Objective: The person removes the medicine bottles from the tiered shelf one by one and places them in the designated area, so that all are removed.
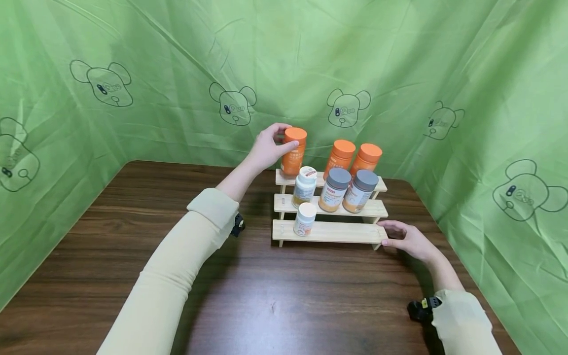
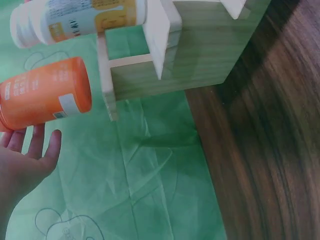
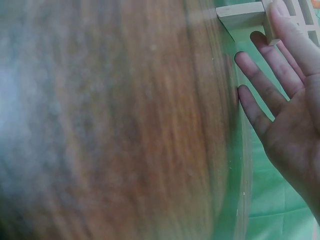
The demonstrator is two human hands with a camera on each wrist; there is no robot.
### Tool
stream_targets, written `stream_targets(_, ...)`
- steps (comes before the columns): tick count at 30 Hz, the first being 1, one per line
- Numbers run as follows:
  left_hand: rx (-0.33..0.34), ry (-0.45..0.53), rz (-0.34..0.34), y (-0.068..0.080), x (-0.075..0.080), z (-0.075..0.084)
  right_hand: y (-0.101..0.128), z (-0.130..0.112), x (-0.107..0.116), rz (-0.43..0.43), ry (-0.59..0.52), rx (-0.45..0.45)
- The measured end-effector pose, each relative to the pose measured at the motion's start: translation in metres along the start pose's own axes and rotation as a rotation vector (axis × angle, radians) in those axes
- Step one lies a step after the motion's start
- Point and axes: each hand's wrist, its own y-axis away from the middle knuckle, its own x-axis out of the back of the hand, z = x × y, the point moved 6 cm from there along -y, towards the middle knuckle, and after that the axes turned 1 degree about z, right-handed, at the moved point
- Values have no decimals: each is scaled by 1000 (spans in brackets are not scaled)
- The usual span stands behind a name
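A three-tier wooden rack (image 1: 337, 231) stands on a dark wooden table (image 1: 266, 296). My left hand (image 1: 280, 138) grips an orange bottle (image 1: 294, 153) near its cap, at the left end of the top tier. In the left wrist view the same orange bottle (image 2: 42, 97) lies against my left hand's fingers (image 2: 37, 142), beside the rack (image 2: 200, 55). My right hand (image 1: 392, 234) rests with straight fingers against the right end of the bottom tier. The right wrist view shows this right hand (image 3: 280, 90) open, one fingertip touching the rack's corner (image 3: 240, 12).
Two more orange bottles (image 1: 339, 157) (image 1: 366, 159) stand on the top tier. On the middle tier are two grey-capped bottles (image 1: 335, 190) (image 1: 360, 191) and a white bottle (image 1: 304, 187). A small white bottle (image 1: 304, 219) stands on the bottom tier. Green cloth (image 1: 177, 74) walls in the table.
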Motion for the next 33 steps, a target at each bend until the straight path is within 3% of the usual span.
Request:
stream_targets(6,20,14,39,0,14,3,1,-1,1,1,1,2)
stream_targets(13,-11,24,34,3,28,-1,0,-2,2,5,15,6)
stream_targets(33,29,-54,57,17,66,-46,-2,6,1,8,65,-16)
